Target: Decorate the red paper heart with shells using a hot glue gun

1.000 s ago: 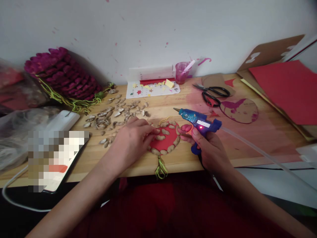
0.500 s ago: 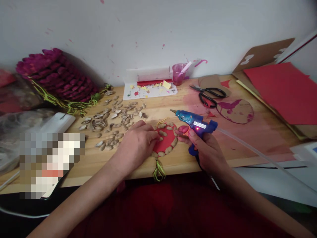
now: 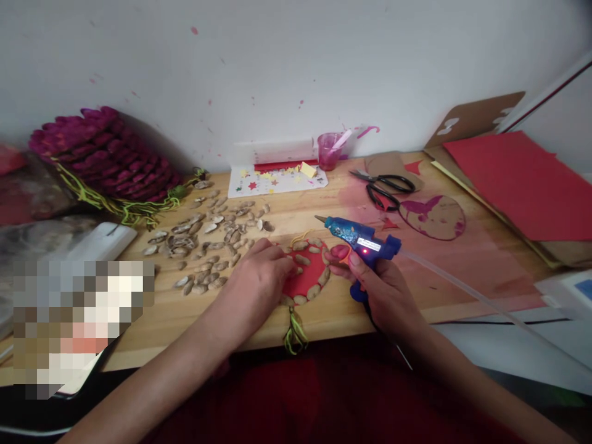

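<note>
A red disc [image 3: 309, 275] lies near the table's front edge, peanut shells set around its rim and a green and yellow tassel [image 3: 295, 333] hanging below. Over the left part of the disc, my left hand [image 3: 259, 274] is closed, its fingertips pressing a peanut shell [image 3: 298, 270] against the red surface. My right hand [image 3: 386, 287] grips a blue glue gun [image 3: 358, 236] by its handle, just right of the disc. The gun's nozzle points left, raised above the table, and its red light is lit. My left palm and thumb are mostly hidden.
Loose peanut shells [image 3: 203, 277] spread to the left. Behind them lean stacked purple pieces [image 3: 111, 157]. Farther back are a star-covered sheet [image 3: 240, 185] and a purple cup [image 3: 327, 154]. Black-handled scissors [image 3: 393, 184], a cardboard disc [image 3: 446, 219] and red sheets [image 3: 522, 185] lie right.
The camera view has tilted up slightly, so the table sits lower in the picture. Both hands keep nearly the same places over the disc and on the glue gun.
</note>
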`<act>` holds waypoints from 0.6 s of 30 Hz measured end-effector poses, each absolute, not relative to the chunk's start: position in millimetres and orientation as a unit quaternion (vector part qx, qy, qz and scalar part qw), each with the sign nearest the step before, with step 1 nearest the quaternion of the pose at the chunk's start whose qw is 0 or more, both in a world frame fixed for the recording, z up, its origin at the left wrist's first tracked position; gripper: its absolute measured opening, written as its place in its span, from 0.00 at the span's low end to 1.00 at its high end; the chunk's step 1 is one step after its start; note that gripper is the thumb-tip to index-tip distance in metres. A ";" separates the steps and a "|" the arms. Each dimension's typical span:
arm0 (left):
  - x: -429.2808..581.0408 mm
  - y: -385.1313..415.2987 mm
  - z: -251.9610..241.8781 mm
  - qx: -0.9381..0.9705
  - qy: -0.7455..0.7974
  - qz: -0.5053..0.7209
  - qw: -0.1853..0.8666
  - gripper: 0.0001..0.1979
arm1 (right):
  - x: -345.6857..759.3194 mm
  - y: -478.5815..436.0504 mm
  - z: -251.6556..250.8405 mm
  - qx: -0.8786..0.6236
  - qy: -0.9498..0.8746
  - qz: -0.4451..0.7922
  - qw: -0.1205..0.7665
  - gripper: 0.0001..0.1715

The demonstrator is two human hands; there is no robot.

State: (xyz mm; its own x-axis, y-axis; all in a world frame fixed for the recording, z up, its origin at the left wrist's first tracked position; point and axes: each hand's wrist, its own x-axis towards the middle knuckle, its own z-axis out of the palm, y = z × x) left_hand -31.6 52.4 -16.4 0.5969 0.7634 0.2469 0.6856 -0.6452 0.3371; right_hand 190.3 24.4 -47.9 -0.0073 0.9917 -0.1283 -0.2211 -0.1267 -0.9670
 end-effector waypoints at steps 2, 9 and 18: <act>-36.1 49.6 -13.0 0.887 0.412 0.180 0.106 0.11 | 189.9 24.3 -47.3 -0.471 -0.403 0.584 0.523 0.09; -42.3 21.9 -10.0 0.894 0.409 0.177 0.053 0.18 | 190.0 24.6 -48.4 -0.478 -0.395 0.580 0.528 0.10; -29.6 12.7 -14.5 0.905 0.407 0.120 -0.025 0.15 | 190.0 25.1 -50.6 -0.467 -0.397 0.580 0.538 0.09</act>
State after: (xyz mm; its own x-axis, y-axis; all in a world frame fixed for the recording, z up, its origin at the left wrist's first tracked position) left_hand -29.6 12.7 -14.5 0.6407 0.7303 0.2370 0.7422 -0.6681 0.0523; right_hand 190.0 25.1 -50.6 0.0134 0.9934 -0.1143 -0.2529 -0.1072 -0.9615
